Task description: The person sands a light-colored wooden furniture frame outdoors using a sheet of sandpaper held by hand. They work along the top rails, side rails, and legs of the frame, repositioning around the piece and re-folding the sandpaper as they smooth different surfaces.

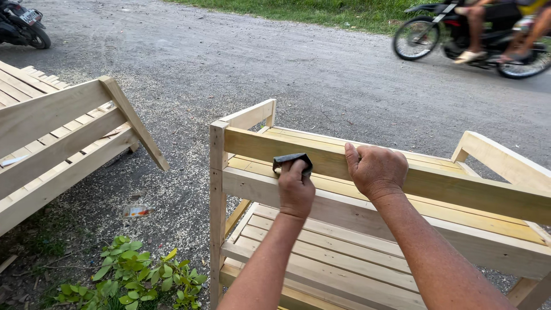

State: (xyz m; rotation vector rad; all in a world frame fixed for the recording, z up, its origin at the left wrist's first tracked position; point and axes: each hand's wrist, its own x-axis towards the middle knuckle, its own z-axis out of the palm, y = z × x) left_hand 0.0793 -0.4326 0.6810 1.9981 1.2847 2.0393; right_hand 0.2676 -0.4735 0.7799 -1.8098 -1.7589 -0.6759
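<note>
A bare wooden bench stands in front of me with its backrest rails toward me. My left hand presses a dark folded piece of sandpaper against the upper backrest rail, near its left end. My right hand rests on top of the same yellowish rail, fingers curled over its edge, a short way right of the sandpaper. The slatted seat lies below my forearms.
A second unfinished wooden bench sits at the left. Sawdust covers the gravel ground between them. A leafy plant grows at the lower left. On the road beyond, a motorbike with riders passes at the top right, and another motorbike is parked at the top left.
</note>
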